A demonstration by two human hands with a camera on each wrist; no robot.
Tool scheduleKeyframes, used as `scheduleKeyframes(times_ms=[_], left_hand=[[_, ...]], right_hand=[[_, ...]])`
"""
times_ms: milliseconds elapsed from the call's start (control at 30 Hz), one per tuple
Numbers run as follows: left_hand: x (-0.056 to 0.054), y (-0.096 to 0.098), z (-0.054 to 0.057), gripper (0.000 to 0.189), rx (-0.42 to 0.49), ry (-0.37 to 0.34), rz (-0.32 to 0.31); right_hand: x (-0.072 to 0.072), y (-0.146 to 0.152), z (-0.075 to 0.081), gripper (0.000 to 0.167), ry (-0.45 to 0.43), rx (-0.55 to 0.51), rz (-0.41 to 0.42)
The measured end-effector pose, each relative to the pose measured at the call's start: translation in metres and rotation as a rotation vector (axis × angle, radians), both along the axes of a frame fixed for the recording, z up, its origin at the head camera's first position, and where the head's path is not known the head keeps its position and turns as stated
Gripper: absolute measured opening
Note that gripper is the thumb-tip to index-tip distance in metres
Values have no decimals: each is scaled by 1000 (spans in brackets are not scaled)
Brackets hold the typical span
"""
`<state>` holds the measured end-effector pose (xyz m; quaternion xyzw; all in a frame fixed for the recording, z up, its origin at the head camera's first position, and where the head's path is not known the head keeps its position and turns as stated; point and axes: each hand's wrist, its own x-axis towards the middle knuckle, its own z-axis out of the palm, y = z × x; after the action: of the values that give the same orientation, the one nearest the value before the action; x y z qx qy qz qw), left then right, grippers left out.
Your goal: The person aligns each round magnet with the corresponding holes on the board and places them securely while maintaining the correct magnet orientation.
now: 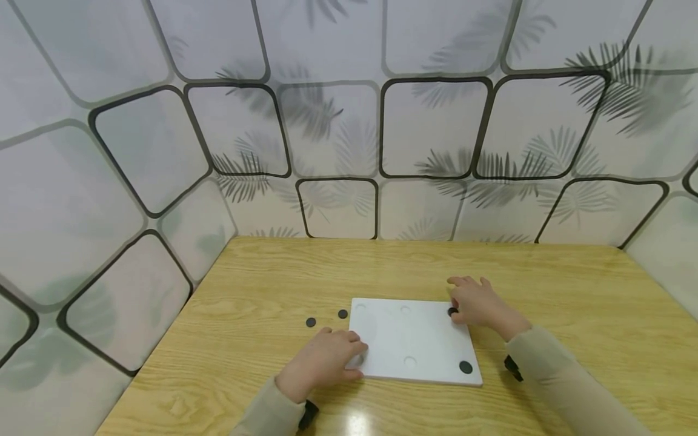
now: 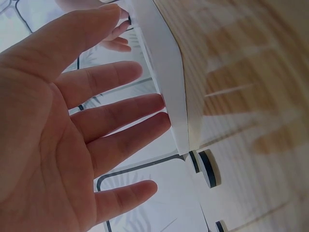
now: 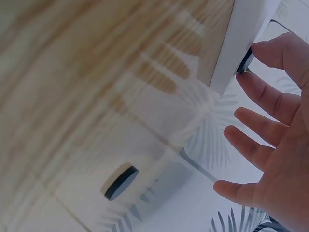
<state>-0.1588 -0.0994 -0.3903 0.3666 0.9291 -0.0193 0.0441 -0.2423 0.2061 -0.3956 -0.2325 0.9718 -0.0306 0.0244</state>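
Observation:
A white board (image 1: 414, 339) with shallow round recesses lies flat on the wooden table. At its far right corner my right hand (image 1: 480, 306) pinches a black disc (image 3: 245, 61) between thumb and index finger, the other fingers spread. Another black disc (image 1: 466, 367) sits in the near right corner of the board. My left hand (image 1: 327, 357) is at the board's left edge, its fingers extended with fingertips (image 2: 161, 118) right at the edge. One left recess is partly covered by that hand.
Two loose black discs (image 1: 311, 322) lie on the table (image 1: 262, 290) left of the board. In the right wrist view a disc (image 3: 121, 183) also lies on the tabletop. Patterned walls (image 1: 338, 209) border the table at the back and sides.

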Motion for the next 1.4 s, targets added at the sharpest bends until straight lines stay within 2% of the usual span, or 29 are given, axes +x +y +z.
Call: scheduleKeyframes(times_ms=[500, 1100, 1400], left_hand=[[0, 0, 0, 41, 12, -13, 7], [2, 0, 2, 40, 5, -7, 13], [1, -1, 1, 40, 11, -7, 6]], right_hand=[[1, 2, 0, 16, -33, -32, -27], [4, 21, 1, 19, 60, -40, -23], [7, 36, 2, 17, 66, -45, -46]])
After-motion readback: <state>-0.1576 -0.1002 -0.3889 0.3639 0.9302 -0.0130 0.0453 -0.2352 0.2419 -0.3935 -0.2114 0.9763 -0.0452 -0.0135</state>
